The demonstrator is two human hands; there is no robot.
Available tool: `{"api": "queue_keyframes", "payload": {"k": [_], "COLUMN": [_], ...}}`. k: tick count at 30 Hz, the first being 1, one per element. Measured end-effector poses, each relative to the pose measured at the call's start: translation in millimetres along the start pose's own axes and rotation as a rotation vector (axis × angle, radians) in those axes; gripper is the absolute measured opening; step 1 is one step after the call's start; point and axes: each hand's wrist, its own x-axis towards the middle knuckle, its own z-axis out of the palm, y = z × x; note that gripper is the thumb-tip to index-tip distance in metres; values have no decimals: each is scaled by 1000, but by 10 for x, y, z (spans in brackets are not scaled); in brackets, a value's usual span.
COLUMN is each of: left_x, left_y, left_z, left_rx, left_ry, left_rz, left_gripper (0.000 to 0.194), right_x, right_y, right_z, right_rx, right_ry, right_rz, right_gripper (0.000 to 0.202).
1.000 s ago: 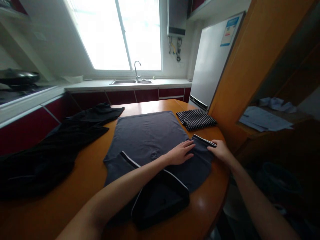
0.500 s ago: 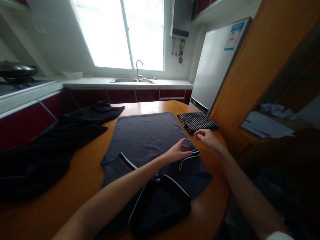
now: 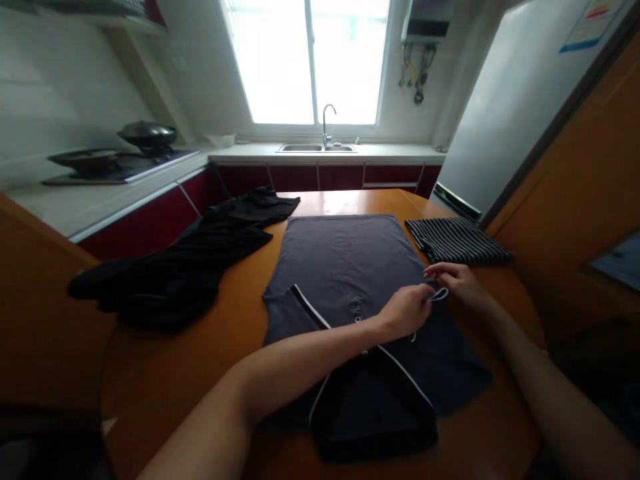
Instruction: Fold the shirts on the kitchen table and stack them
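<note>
A dark grey polo shirt [image 3: 345,260] lies spread on the wooden table, its collar [image 3: 375,413] with white piping toward me. My left hand [image 3: 407,310] reaches across the shirt, fingers closed on the white-edged cuff of the right sleeve [image 3: 440,295]. Just beyond it, at the shirt's right edge, my right hand [image 3: 453,280] has its fingers bent together by the fabric; what they pinch is too small to make out. The other sleeve's striped cuff [image 3: 307,305] lies folded inward on the shirt.
Black clothing [image 3: 200,260] is heaped along the table's left side. A folded black-and-white striped cloth [image 3: 457,241] lies at the right. Beyond the wooden table [image 3: 240,300] are a counter with a sink [image 3: 303,148], a stove [image 3: 125,167] and a fridge [image 3: 515,100].
My left hand has closed on the sleeve cuff. My right hand has come nearer to it, at the shirt's edge. The view has turned, showing more of the stove side.
</note>
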Motion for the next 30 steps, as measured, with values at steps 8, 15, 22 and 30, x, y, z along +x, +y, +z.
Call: {"api": "queue_keyframes", "payload": {"k": [8, 15, 22, 30], "left_x": [58, 74, 108, 96], "left_y": [-89, -152, -189, -246], "left_z": [-204, -240, -291, -246], "left_rx": [-72, 67, 79, 112], "left_ry": [19, 63, 146, 40], "left_rz": [-265, -248, -180, -64], "left_gripper": [55, 56, 42, 30], "right_x": [15, 60, 59, 62], "right_y": [-7, 164, 231, 225], "right_z": [-13, -11, -32, -15], "right_rx": [-52, -42, -68, -129], "right_ry": [-50, -44, -73, -51], "right_rz": [-27, -87, -98, -99], "right_gripper": [28, 25, 25, 28]}}
